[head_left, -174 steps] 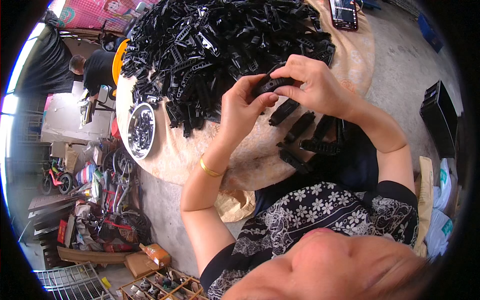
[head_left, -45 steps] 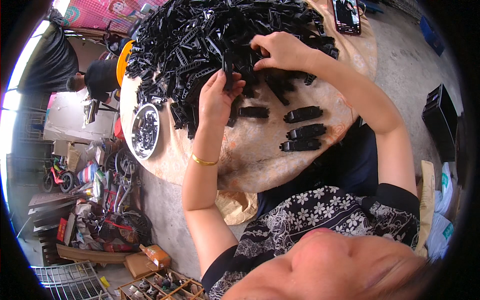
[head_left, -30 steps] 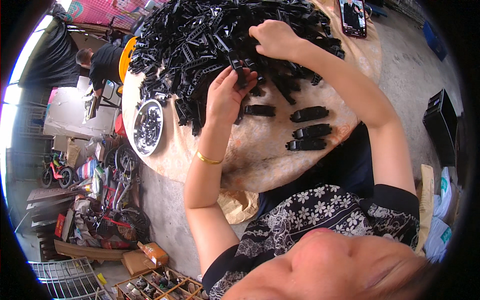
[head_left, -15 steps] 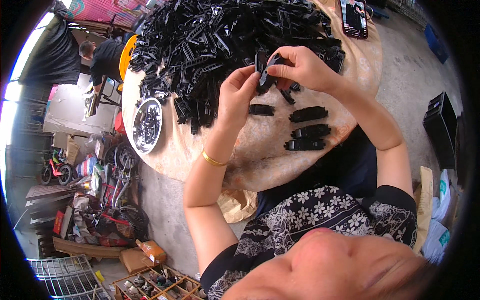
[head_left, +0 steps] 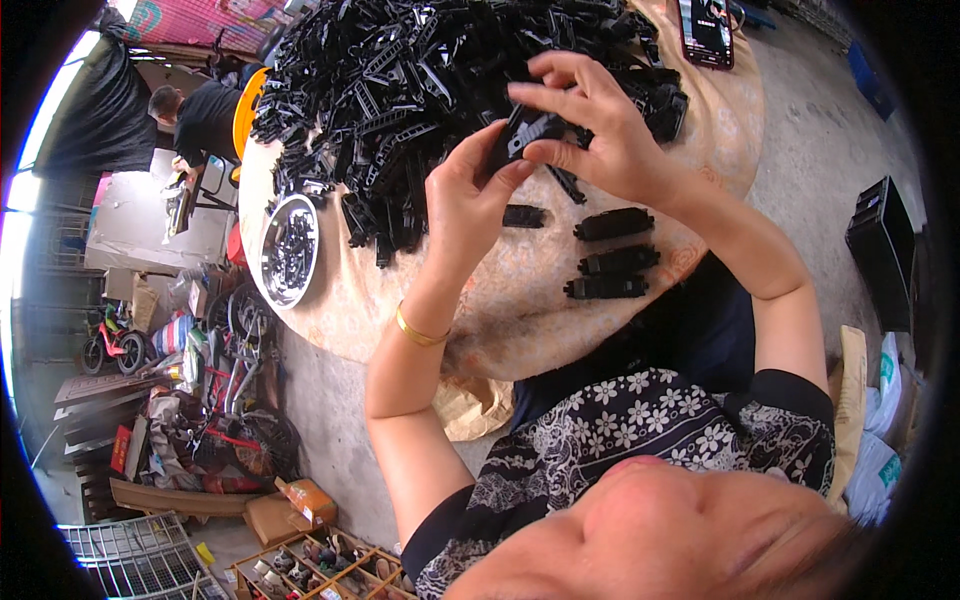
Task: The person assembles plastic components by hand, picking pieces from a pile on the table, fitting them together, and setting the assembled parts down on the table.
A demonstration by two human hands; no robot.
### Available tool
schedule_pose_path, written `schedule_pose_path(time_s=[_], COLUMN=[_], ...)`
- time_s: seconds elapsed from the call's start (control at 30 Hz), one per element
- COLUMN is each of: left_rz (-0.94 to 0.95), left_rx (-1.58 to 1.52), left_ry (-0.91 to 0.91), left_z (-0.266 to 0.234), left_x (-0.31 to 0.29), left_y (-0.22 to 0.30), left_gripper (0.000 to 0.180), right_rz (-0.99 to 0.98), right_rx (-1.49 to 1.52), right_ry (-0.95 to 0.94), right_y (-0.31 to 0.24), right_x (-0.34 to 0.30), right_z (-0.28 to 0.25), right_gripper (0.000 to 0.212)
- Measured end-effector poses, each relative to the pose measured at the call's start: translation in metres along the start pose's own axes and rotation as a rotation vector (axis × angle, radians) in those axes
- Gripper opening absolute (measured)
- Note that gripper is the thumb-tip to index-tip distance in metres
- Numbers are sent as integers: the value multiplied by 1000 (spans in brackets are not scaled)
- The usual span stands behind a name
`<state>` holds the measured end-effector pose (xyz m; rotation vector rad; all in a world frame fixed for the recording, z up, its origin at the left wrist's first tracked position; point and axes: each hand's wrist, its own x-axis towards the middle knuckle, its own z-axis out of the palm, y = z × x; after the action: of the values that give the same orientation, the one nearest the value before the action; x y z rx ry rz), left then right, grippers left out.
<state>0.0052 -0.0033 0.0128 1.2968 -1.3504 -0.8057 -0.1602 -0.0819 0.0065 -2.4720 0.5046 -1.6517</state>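
Observation:
Above the near side of the pile, my left hand [head_left: 468, 195] pinches a black plastic part [head_left: 535, 128] between thumb and fingers. My right hand [head_left: 610, 120] is at the part's right side, its thumb close against it and its fingers stretched out and apart, slightly blurred. Whether the right thumb presses on the part, I cannot tell. A large heap of black plastic pieces [head_left: 400, 90] covers the far side of the table. Below my hands lie longer black assembled parts, one of them a rounded block [head_left: 613, 225], with a shorter black piece [head_left: 523, 216] to their left.
The round table has a patterned cream cloth [head_left: 400, 325]. A white-rimmed dish [head_left: 290, 250] of small dark pieces stands at its left edge, a phone [head_left: 706, 32] at the far right. Another person [head_left: 205, 115] bends at the far left. A black crate [head_left: 882, 250] stands at right.
My right hand's fingers have lifted off the black part and spread out. My left hand keeps its hold and has moved slightly left. The phone's screen picture differs.

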Motion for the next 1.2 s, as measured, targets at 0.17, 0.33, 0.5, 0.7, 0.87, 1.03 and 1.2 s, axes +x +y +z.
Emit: schedule_pose_path(time_s=[0.17, 0.33, 0.5, 0.7, 0.87, 1.03, 1.2], left_rz=[342, 373, 347, 208, 93, 244, 347], left_rx=[588, 646, 588, 600, 863, 1027, 1088], left_ry=[-90, -108, -136, -465, -70, -65, -168], left_z=[-6, -3, -7, -15, -62, -71, -64], left_x=[0, -4, -7, -49, -60, -53, -42], left_y=[5, 12, 12, 22, -5, -10, -11], left_gripper=[39, 37, 37, 48, 25, 35, 42], right_rz=[123, 65, -71, 81, 95, -12, -163], right_rx=[323, 156, 149, 299, 289, 131, -21], right_ry=[-308, -361, -249, -754, -1146, -642, -766], right_y=[11, 7, 7, -6, -21, -26, -17], right_x=[0, -3, -11, -16, -7, -17, -28], right_z=[-10, -14, -8, -23, -30, 7, 21], right_gripper=[45, 33, 31, 29, 30, 29, 22])
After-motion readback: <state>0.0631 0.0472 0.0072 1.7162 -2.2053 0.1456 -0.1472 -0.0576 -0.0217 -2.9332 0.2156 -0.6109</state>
